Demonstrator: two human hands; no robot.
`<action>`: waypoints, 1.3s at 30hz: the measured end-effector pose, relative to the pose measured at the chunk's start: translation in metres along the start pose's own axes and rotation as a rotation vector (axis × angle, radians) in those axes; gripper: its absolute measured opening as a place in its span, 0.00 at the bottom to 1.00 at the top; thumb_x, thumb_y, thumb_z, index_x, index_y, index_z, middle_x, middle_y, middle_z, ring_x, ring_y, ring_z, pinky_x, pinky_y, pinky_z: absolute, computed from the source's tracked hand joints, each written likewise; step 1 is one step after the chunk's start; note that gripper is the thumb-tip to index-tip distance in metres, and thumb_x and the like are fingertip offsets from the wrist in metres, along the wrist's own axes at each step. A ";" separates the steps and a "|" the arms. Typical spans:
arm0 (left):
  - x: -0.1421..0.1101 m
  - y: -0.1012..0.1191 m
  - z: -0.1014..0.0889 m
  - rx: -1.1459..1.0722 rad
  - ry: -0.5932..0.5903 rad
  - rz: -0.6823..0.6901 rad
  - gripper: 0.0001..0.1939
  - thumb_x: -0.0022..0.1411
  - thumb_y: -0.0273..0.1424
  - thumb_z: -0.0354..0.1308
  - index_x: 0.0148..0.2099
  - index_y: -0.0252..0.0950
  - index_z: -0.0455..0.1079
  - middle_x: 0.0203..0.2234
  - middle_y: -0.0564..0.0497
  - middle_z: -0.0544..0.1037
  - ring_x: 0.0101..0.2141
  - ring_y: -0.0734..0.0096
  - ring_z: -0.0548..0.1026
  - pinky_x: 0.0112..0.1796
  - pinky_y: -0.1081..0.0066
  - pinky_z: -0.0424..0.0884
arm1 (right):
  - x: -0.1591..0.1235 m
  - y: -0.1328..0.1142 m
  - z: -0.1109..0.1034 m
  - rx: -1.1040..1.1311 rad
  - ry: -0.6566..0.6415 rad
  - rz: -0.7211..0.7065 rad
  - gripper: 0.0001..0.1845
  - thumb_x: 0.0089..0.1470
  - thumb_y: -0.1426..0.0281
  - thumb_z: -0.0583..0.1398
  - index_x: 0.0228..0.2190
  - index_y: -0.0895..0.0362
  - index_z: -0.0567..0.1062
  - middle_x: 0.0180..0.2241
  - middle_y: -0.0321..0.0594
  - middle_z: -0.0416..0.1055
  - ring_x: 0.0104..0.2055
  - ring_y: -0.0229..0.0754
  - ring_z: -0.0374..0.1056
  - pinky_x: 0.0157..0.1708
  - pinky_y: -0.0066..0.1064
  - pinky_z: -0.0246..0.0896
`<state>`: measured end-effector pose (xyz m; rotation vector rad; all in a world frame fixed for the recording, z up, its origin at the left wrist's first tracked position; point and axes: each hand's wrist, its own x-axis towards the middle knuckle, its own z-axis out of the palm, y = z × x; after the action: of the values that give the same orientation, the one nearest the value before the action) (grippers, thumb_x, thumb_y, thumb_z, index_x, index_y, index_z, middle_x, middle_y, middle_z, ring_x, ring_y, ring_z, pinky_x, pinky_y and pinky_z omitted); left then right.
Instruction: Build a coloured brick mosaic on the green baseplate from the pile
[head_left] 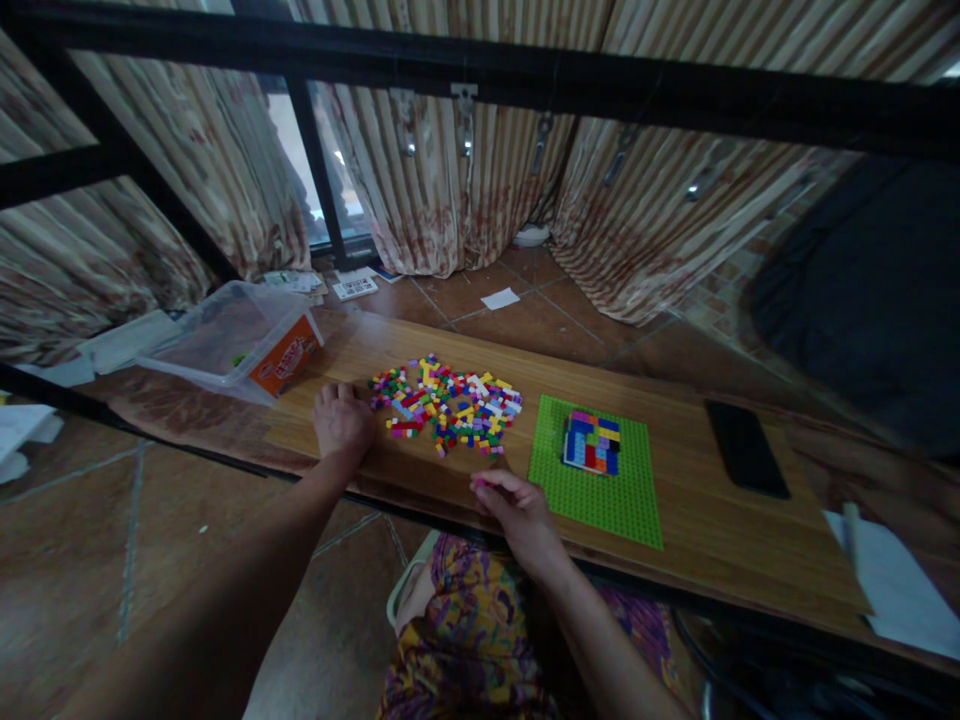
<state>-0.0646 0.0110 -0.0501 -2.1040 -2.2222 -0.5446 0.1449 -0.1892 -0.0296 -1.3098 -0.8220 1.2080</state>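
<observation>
My right hand [521, 515] pinches a small pink brick [478, 484] between thumb and fingertips, above the near part of the table. To the left, my left hand [343, 422] rests on the tabletop with its fingers loosely bent and slightly apart; nothing shows in it. Right beside that hand spreads a pile of loose coloured bricks [450, 400]. A green studded baseplate [596, 515] lies to the right of my right hand. On it sits a rectangular block of multicoloured bricks [592, 443], mostly blue, with white along one lower edge.
A clear plastic box [225, 335] with an orange label stands at the table's left end. Toward the right end of the wooden table [720, 540] lies a black phone [746, 448]. White paper [900, 590] lies beyond it. A dark metal bar [480, 60] crosses overhead before curtains.
</observation>
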 end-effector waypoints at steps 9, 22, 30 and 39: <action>0.000 -0.001 0.000 -0.015 0.000 -0.001 0.16 0.61 0.27 0.46 0.47 0.32 0.71 0.45 0.35 0.72 0.49 0.48 0.67 0.48 0.55 0.65 | -0.005 -0.017 0.006 0.094 -0.080 0.101 0.15 0.50 0.56 0.65 0.31 0.55 0.75 0.25 0.34 0.72 0.23 0.34 0.65 0.25 0.27 0.62; 0.000 0.001 -0.001 -0.012 -0.009 -0.005 0.16 0.62 0.27 0.46 0.47 0.31 0.72 0.45 0.35 0.72 0.49 0.49 0.68 0.48 0.56 0.65 | -0.008 -0.005 0.010 0.153 -0.140 0.096 0.15 0.54 0.55 0.61 0.34 0.54 0.71 0.19 0.26 0.55 0.18 0.29 0.47 0.17 0.24 0.39; 0.000 0.000 0.001 -0.021 -0.008 -0.013 0.17 0.62 0.28 0.46 0.47 0.32 0.72 0.46 0.35 0.72 0.49 0.48 0.67 0.47 0.55 0.65 | 0.004 -0.002 0.008 -0.009 0.004 0.073 0.15 0.54 0.54 0.59 0.34 0.53 0.72 0.19 0.28 0.60 0.18 0.32 0.50 0.18 0.26 0.44; 0.000 -0.001 0.002 -0.022 -0.001 -0.005 0.17 0.62 0.27 0.46 0.48 0.31 0.71 0.46 0.35 0.72 0.49 0.48 0.68 0.48 0.56 0.65 | 0.035 -0.002 -0.009 -0.919 0.202 -0.131 0.14 0.60 0.61 0.53 0.35 0.54 0.76 0.28 0.39 0.75 0.28 0.41 0.68 0.30 0.30 0.53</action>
<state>-0.0655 0.0114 -0.0518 -2.1096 -2.2329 -0.5716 0.1624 -0.1578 -0.0355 -2.0212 -1.3620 0.5575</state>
